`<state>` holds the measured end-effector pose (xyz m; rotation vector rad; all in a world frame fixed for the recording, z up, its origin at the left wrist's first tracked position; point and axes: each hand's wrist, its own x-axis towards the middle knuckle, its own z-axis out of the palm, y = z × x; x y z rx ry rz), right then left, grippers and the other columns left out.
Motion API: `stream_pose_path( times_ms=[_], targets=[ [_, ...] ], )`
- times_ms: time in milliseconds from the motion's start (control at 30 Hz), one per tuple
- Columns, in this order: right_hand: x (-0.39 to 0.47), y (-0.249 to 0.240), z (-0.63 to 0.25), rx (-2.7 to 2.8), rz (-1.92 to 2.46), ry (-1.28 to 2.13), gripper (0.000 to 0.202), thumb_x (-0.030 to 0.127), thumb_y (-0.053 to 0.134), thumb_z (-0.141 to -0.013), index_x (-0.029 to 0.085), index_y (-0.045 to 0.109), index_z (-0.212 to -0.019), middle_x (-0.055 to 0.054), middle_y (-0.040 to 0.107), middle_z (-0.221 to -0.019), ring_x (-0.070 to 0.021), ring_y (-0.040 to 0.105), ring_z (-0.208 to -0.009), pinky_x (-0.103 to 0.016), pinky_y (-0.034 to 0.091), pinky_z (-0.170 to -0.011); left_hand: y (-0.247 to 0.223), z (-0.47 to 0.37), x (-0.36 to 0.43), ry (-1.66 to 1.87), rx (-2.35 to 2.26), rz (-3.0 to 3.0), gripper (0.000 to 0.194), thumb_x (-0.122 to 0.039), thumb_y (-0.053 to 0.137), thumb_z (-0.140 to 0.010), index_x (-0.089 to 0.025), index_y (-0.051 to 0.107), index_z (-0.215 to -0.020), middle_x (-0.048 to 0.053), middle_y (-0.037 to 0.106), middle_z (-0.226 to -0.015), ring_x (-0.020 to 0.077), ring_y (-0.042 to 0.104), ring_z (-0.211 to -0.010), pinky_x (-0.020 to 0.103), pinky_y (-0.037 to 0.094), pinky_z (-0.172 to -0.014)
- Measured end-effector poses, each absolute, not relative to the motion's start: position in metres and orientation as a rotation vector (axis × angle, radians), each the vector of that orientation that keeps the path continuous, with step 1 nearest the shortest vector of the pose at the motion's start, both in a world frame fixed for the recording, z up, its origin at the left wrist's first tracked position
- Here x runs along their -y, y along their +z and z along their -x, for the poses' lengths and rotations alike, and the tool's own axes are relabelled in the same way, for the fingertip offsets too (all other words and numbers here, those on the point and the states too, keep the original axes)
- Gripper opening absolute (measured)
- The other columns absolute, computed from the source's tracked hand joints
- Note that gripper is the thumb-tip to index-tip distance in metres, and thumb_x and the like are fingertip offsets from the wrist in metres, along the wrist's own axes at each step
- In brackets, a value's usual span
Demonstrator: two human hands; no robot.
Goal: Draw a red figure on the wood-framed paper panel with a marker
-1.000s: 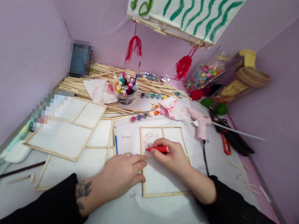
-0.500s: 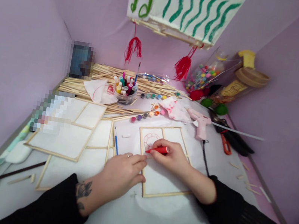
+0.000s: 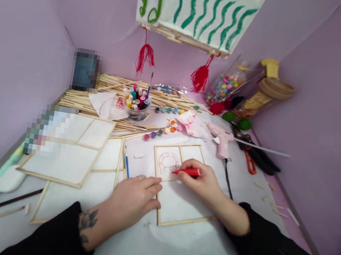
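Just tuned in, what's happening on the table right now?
A person is drawing on a wood-framed paper panel lying flat on the white table. The right hand holds a red marker with its tip at a red outline sketch in the panel's upper left pane. The left hand presses flat on the panel's left edge. More framed panels lie to the left, and a pink glue gun lies behind.
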<state>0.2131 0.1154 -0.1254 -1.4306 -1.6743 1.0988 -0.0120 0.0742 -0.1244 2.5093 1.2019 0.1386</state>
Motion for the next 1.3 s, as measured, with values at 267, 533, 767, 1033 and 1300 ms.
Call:
stream_pose_path(
  times_ms=[267,533,767,1033,1300],
  targets=[
    [-0.1154,-0.1339,-0.2121,1.749,1.420,1.076,0.007,0.025,0.061,-0.078,0.020,0.066,-0.080,-0.003,0.072,-0.079,-0.0170,0.066,-0.073,-0.027,0.051,-0.069,-0.1213,0.0113,-0.0743,0.119,-1.206,-2.528,0.031,-0.035,0.067,-0.084,-0.021,0.065,-0.111,0.004,0.065,-0.123,0.0222,0.065,-0.096,0.035,0.054,-0.082],
    [-0.1157,-0.1340,-0.2104,1.747,1.412,1.091,0.005,0.024,0.061,-0.077,0.020,0.065,-0.077,-0.002,0.071,-0.077,-0.0166,0.065,-0.070,-0.026,0.051,-0.064,-0.1225,0.0117,-0.0748,0.141,-1.194,-2.516,0.033,-0.034,0.066,-0.084,-0.018,0.064,-0.113,0.005,0.064,-0.124,0.0238,0.064,-0.098,0.037,0.054,-0.082],
    [-0.1157,-0.1353,-0.2109,1.751,1.405,1.095,0.005,0.020,0.061,-0.076,0.019,0.065,-0.078,-0.001,0.071,-0.078,-0.0160,0.066,-0.071,-0.026,0.050,-0.068,-0.1230,0.0114,-0.0746,0.133,-1.199,-2.509,0.032,-0.034,0.066,-0.084,-0.019,0.064,-0.113,0.004,0.064,-0.125,0.0234,0.064,-0.098,0.037,0.054,-0.082],
    [-0.1160,-0.1349,-0.2115,1.756,1.419,1.093,0.005,0.020,0.061,-0.075,0.019,0.065,-0.077,-0.001,0.071,-0.075,-0.0159,0.064,-0.068,-0.026,0.049,-0.065,-0.1208,0.0109,-0.0751,0.121,-1.199,-2.512,0.032,-0.034,0.066,-0.084,-0.019,0.065,-0.112,0.004,0.064,-0.124,0.0237,0.064,-0.097,0.037,0.054,-0.082],
    [-0.1156,-0.1325,-0.2118,1.726,1.430,1.112,0.004,0.023,0.063,-0.073,0.019,0.065,-0.074,0.000,0.069,-0.070,-0.0152,0.061,-0.063,-0.025,0.048,-0.061,-0.1234,0.0115,-0.0741,0.139,-1.199,-2.530,0.031,-0.035,0.064,-0.086,-0.020,0.064,-0.113,0.005,0.064,-0.123,0.0227,0.064,-0.098,0.036,0.053,-0.083]
  ],
)
